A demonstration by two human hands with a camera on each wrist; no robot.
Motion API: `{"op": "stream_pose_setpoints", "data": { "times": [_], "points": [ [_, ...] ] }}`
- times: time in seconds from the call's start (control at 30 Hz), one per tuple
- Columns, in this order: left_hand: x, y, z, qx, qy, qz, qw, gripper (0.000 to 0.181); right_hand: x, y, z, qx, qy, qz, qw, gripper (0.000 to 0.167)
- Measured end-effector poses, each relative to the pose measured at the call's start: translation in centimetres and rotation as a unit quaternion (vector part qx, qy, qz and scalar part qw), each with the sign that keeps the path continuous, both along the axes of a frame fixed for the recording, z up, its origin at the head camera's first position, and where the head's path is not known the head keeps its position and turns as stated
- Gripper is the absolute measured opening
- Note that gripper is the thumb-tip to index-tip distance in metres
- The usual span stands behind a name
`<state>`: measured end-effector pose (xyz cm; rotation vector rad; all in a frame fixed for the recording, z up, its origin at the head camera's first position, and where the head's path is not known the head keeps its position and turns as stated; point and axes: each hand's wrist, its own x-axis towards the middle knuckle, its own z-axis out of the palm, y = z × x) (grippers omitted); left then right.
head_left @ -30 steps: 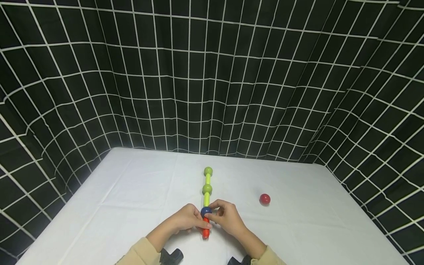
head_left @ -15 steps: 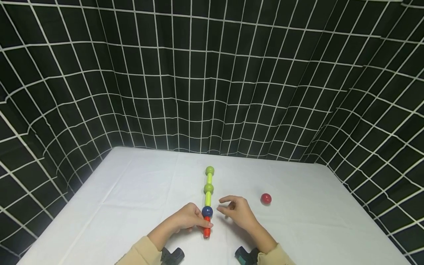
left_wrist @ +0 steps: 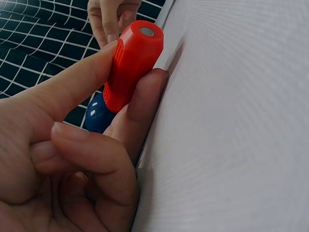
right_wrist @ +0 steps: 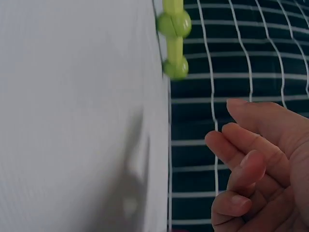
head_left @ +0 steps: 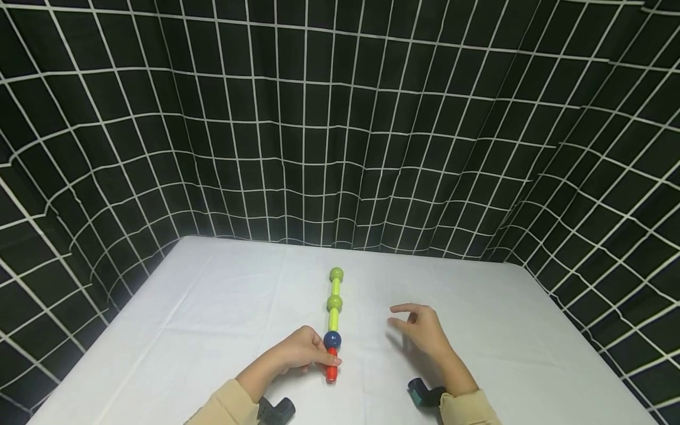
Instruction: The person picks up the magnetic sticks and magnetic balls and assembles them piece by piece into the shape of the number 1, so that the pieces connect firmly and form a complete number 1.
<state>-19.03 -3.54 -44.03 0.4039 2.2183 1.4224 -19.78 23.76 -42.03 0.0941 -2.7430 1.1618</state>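
Note:
My left hand pinches a red rod between thumb and finger; in the left wrist view a round silvery spot shows on the end of the rod. The rod's far end meets a blue ball. From there a straight chain runs away from me: a yellow-green rod, a green ball, another yellow-green rod and a green ball at the tip. Right of the chain, my right hand hovers over the table with loosely bent fingers, a gap between thumb and fingertips, holding nothing. The red ball seen earlier is hidden behind it.
A white cloth covers the table. Dark curtains with a white grid enclose its back and sides. Dark devices sit at both wrists, one by the left sleeve and one by the right sleeve.
My right hand has let go of the blue ball and moved right, to where the red ball was seen. My left hand keeps its pinch on the red rod, nearly still.

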Motion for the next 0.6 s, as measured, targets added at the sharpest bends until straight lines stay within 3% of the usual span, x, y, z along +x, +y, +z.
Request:
{"op": "stream_pose_setpoints", "data": {
  "times": [0.27,0.6],
  "points": [
    [0.0,0.0,-0.1,-0.004,-0.009,0.003,0.9999,0.031,0.0,4.4,0.5,-0.029,-0.056,-0.035,0.9974,0.024],
    [-0.1,-0.1,-0.1,-0.003,-0.006,-0.002,1.0000,0.031,0.1,7.3,0.7,-0.029,-0.057,-0.057,0.9963,0.029]
  ]
}}
